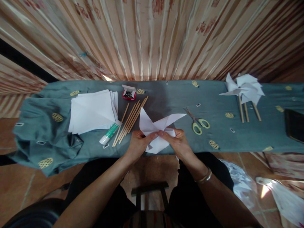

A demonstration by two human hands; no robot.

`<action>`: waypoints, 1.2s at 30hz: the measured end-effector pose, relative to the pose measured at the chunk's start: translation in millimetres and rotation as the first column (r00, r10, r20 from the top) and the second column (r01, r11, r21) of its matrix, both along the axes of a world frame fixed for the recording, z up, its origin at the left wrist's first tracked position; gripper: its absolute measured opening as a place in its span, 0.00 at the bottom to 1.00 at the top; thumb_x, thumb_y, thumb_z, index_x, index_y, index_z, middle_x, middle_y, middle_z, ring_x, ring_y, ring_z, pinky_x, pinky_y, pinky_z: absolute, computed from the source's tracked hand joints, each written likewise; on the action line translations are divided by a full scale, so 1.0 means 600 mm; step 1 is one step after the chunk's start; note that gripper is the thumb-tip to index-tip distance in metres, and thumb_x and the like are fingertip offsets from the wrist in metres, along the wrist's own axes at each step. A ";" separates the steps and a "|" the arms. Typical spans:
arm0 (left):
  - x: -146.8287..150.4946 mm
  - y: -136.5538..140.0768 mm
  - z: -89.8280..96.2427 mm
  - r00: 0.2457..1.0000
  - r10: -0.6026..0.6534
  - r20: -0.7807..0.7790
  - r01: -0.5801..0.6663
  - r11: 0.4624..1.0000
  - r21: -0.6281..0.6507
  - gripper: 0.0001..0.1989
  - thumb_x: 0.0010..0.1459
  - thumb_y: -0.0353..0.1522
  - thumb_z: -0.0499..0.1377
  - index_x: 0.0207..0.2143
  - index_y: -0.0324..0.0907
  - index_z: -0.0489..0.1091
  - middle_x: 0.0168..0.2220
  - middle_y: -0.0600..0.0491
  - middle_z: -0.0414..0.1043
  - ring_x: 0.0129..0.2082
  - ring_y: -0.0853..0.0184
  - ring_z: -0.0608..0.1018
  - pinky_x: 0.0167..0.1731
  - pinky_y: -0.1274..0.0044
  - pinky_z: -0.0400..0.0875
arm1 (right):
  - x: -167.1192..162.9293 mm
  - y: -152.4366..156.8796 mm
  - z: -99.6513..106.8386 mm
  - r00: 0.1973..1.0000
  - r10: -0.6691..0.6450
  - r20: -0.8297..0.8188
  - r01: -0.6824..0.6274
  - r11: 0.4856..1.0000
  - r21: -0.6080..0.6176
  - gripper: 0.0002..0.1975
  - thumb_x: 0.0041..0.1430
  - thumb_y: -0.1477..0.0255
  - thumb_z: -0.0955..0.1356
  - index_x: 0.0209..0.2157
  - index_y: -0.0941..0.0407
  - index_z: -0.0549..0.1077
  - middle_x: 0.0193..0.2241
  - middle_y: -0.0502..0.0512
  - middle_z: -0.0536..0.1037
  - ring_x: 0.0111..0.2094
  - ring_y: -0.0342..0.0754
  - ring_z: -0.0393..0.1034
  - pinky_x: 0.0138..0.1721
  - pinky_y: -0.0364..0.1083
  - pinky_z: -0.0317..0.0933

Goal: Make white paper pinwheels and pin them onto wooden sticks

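A white paper pinwheel (155,126) is held between both hands at the table's front edge, its folded blades spreading up and out. My left hand (139,144) grips its left side, the thumb pressed on the middle. From the right, my right hand (177,142) pinches it too, its thumb meeting the other at the centre. The fingers behind the paper are hidden. Several wooden sticks (133,118) lie just left of the pinwheel, next to a glue stick (110,132). Scissors with green handles (198,123) rest to the right, blades pointing away.
A stack of white paper (91,110) lies on the left of the cloth-covered table (175,95). Behind the sticks stands an open red box (129,92) of small dark pieces. Finished pinwheels (244,88) on sticks lie far right, near a dark phone-like object (294,125). Curtains hang behind.
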State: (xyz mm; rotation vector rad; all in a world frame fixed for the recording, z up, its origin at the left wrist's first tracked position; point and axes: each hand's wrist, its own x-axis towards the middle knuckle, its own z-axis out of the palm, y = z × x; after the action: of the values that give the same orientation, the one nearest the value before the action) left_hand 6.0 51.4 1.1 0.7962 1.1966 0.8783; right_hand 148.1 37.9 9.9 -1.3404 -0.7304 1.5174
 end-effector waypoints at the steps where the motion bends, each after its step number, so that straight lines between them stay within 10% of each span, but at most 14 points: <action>1: 0.000 0.000 0.001 1.000 0.005 0.009 -0.005 1.000 -0.007 0.16 0.39 0.40 0.72 0.28 0.38 0.80 0.27 0.52 0.80 0.24 0.69 0.76 0.26 0.79 0.69 | 0.000 0.000 -0.001 1.000 -0.004 0.000 0.004 1.000 -0.006 0.17 0.37 0.59 0.78 0.22 0.57 0.77 0.19 0.49 0.76 0.19 0.40 0.63 0.22 0.42 0.61; 12: 0.002 0.003 0.013 0.987 0.022 0.161 0.011 0.980 -0.200 0.17 0.33 0.40 0.73 0.24 0.37 0.79 0.23 0.52 0.78 0.20 0.72 0.72 0.21 0.81 0.63 | 0.009 0.000 -0.008 0.999 0.028 -0.039 -0.028 1.000 0.004 0.15 0.41 0.59 0.77 0.25 0.55 0.78 0.22 0.49 0.77 0.21 0.41 0.66 0.24 0.43 0.63; 36: 0.000 0.004 -0.001 0.999 0.004 0.049 -0.005 0.999 0.036 0.15 0.38 0.39 0.72 0.27 0.38 0.80 0.27 0.51 0.81 0.25 0.67 0.77 0.28 0.77 0.71 | 0.009 0.000 0.011 0.995 -0.050 0.091 0.048 0.999 0.025 0.15 0.34 0.61 0.79 0.21 0.55 0.75 0.18 0.45 0.73 0.18 0.40 0.62 0.21 0.41 0.59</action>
State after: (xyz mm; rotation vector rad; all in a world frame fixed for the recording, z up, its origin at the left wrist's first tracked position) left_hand 5.7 53.7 0.8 0.7973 1.1432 0.9203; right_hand 153.5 38.1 16.2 -1.4088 -0.7644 1.4127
